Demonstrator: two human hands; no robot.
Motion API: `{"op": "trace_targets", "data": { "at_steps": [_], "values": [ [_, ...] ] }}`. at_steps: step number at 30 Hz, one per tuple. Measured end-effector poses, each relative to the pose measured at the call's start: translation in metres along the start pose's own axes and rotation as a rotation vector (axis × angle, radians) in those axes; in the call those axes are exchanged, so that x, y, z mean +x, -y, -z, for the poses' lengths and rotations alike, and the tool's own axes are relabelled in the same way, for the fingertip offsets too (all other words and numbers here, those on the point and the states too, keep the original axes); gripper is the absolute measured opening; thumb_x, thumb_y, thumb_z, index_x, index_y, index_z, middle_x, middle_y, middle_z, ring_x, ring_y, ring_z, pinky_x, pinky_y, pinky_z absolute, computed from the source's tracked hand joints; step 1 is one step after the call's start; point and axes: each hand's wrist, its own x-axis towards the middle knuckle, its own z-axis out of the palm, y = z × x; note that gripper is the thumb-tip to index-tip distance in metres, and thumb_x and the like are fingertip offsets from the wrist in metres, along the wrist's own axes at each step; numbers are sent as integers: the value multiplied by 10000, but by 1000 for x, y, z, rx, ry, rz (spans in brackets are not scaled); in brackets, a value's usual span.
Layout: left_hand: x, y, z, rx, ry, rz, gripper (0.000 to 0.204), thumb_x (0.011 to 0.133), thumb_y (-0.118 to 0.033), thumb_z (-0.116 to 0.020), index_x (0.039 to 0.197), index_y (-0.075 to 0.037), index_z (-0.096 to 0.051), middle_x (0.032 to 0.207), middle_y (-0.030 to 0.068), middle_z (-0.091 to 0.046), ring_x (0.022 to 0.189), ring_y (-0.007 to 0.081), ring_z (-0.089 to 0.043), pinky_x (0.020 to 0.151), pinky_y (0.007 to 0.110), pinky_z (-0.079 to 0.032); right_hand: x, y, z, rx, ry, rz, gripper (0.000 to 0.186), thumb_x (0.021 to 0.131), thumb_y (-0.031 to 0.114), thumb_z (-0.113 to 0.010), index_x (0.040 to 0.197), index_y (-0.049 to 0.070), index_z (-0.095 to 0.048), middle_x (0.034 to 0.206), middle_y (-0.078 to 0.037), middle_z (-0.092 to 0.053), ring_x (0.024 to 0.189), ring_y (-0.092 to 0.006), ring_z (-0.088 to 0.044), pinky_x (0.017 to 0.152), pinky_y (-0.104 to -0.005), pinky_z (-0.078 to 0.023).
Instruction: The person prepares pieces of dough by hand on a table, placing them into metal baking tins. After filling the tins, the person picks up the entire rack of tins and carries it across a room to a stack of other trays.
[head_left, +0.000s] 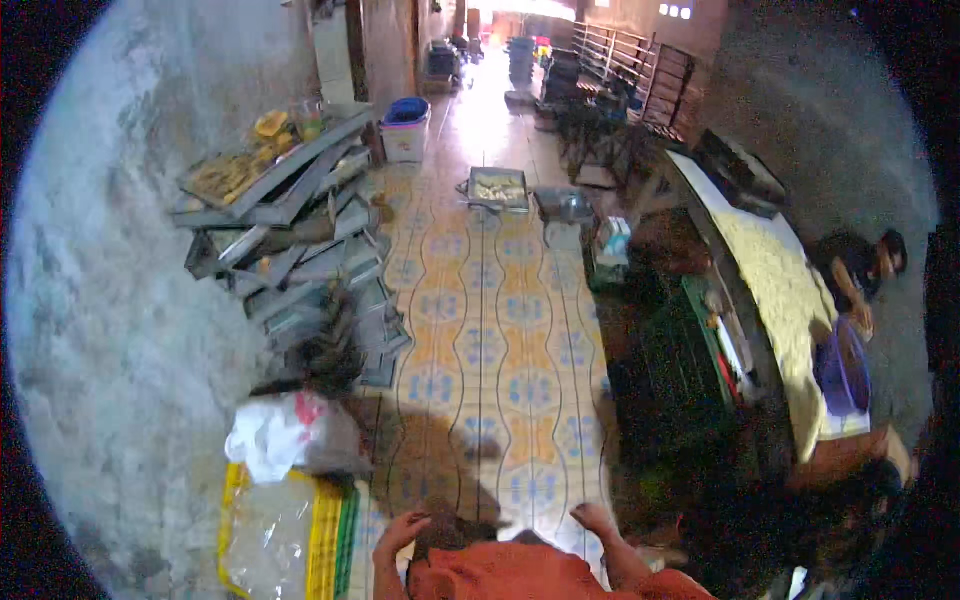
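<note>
My left hand [404,528] is low in front of me, its fingers loosely curled, with nothing visible in it. At about the same height, my right hand [594,519] is also curled and seems to hold nothing. Both hang over the patterned tile floor [480,390], touching nothing I can see. Nearest my left hand is a stack of yellow and green crates [335,530] with clear plastic on top. A white plastic bag [275,435] lies at the stack's far end.
Grey metal trays [330,250] lean in an uneven pile along the left wall. A tray with pale pieces [498,190] sits on the floor ahead. On the right, a long table bears a pale yellow layer [770,280] and a purple basket [842,370]; a person [850,265] is beside it.
</note>
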Motion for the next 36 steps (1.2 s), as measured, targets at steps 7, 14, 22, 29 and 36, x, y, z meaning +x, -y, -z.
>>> {"op": "trace_targets", "data": {
  "at_steps": [7,14,22,29,36],
  "values": [
    [193,-30,73,133,-262,123,705,826,-582,-742,1308,-77,-639,1187,178,-704,1083,342,-682,922,444,-541,274,110,184,367,26,-2,496,939,415,-651,1104,-50,-705,929,-164,-737,757,-223,-713,687,-368,-565],
    [422,-318,173,14,-211,10,753,867,-576,-689,1338,4,-595,1204,257,-671,1172,317,-640,976,429,-504,345,28,199,671,226,-80,565,901,528,-687,1085,-4,-731,917,-125,-744,789,-228,-703,668,-403,-549],
    [694,-578,282,324,-150,-413,609,949,-466,-646,1379,-39,-577,1245,174,-684,1137,336,-660,954,443,-507,448,47,293,513,262,-552,474,916,481,-676,1081,40,-723,860,-118,-724,798,-244,-690,703,-415,-546],
    [842,-496,348,-128,-88,86,490,933,-422,-655,1255,-54,-681,1169,163,-707,906,296,-664,837,481,-522,777,152,434,377,284,-318,408,916,462,-664,1089,98,-720,814,-123,-709,764,-272,-691,725,-430,-545],
    [903,-517,386,-748,-476,462,200,973,-239,-603,1073,-87,-687,925,73,-673,758,269,-624,674,449,-512,1184,261,668,228,-47,59,393,910,462,-659,1103,124,-718,782,-133,-702,715,-294,-688,737,-436,-546]
  ]
}}
